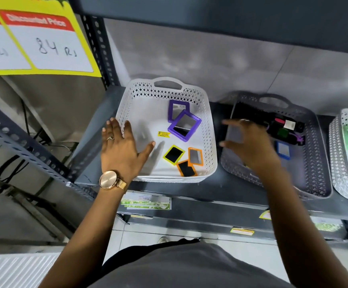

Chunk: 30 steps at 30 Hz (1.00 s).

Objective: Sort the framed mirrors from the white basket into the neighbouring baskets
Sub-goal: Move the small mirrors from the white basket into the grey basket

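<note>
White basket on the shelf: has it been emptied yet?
Not empty. The white basket holds two purple mirrors, one yellow mirror and two orange mirrors.

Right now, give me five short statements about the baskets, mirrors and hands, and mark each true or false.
1. The white basket still holds five framed mirrors. True: two purple, one yellow, two orange.
2. The left hand grips a purple mirror. False: it lies open and flat at the basket's left edge, holding nothing.
3. A blue-framed mirror lies in the grey basket. True.
4. The right hand is over the white basket's centre. False: it hovers, blurred, over the grey basket's left side.
5. The yellow mirror lies on top of the large purple mirror. False: they lie apart.
</note>
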Tool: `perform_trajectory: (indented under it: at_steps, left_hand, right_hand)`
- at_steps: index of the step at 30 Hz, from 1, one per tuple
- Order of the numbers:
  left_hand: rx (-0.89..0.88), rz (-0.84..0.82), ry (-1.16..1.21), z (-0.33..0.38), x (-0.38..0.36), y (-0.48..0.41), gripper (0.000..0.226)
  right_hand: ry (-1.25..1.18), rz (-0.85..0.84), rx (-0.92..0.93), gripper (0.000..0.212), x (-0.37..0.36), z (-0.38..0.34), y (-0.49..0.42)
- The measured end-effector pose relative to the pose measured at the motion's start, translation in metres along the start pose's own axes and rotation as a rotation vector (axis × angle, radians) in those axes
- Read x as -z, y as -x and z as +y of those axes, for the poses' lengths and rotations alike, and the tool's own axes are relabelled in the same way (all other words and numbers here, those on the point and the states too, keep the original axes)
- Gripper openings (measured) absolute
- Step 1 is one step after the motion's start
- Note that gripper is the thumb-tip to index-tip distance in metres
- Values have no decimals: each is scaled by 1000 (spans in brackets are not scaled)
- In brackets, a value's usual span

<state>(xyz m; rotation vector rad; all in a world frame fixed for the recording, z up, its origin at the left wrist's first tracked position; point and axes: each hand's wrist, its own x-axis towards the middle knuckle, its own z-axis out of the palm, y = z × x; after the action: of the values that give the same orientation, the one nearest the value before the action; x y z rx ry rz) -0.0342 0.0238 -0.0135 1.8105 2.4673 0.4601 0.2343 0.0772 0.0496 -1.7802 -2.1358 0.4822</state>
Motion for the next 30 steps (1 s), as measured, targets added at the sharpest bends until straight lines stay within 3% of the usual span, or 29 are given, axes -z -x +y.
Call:
perform_trajectory:
  at_steps: [4, 6, 9, 11, 16, 20, 23, 26, 30]
  left_hand:
    - [3, -15, -6, 0, 3, 1, 93]
    - [5, -20, -5, 0, 4, 1, 92]
    - [10, -31, -1, 1, 5, 2, 93]
    - [12, -31, 5, 1, 5, 3, 93]
    - [9, -17, 16, 2, 4, 3, 92]
    - [0, -12, 10, 0, 2, 2, 93]
    - [-3, -17, 1, 1, 0, 0, 93]
    - [-15, 4, 6, 1, -2, 0, 92]
    - [-26, 16, -2, -1, -2, -1, 91]
  right_hand:
    - [-133, -360, 67, 62, -46, -48, -5]
    - [-20, -394, 72, 58, -68, -59, -9]
    - [101, -375, 116, 31, -88, -70, -13]
    - [127, -364, 131, 25, -96, -73, -14]
    - [150, -263, 175, 27, -96, -76, -10]
    - [33, -76, 148, 35, -64, -69, -4]
    - [24, 86, 129, 42, -26, -40, -4]
    - [-10, 114, 4, 59, 8, 2, -1]
    - [107, 51, -164, 24, 16, 55, 1]
